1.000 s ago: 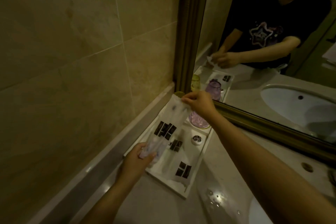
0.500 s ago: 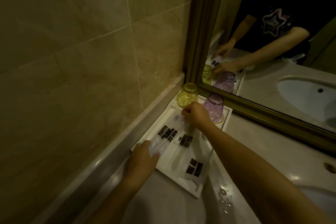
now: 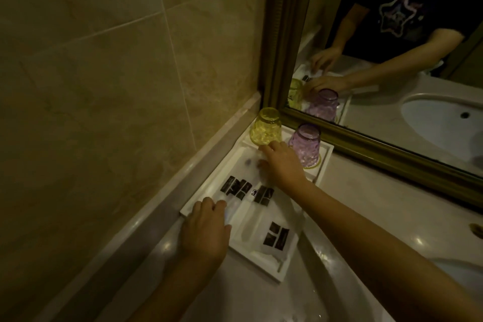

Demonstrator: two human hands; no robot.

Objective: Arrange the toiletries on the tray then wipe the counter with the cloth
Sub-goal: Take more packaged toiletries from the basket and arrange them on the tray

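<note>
Both my hands press flat on clear packets in the white tray [image 3: 281,273] on the bench [image 3: 371,198], left hand [image 3: 206,232] near, right hand [image 3: 283,165] far, with three labelled packets [image 3: 277,239] lying before two upturned cups, one yellow cup [image 3: 266,130], one purple cup [image 3: 306,144].

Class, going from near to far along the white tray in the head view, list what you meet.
Left hand → right hand → yellow cup, all on the tray, then the mirror.
</note>
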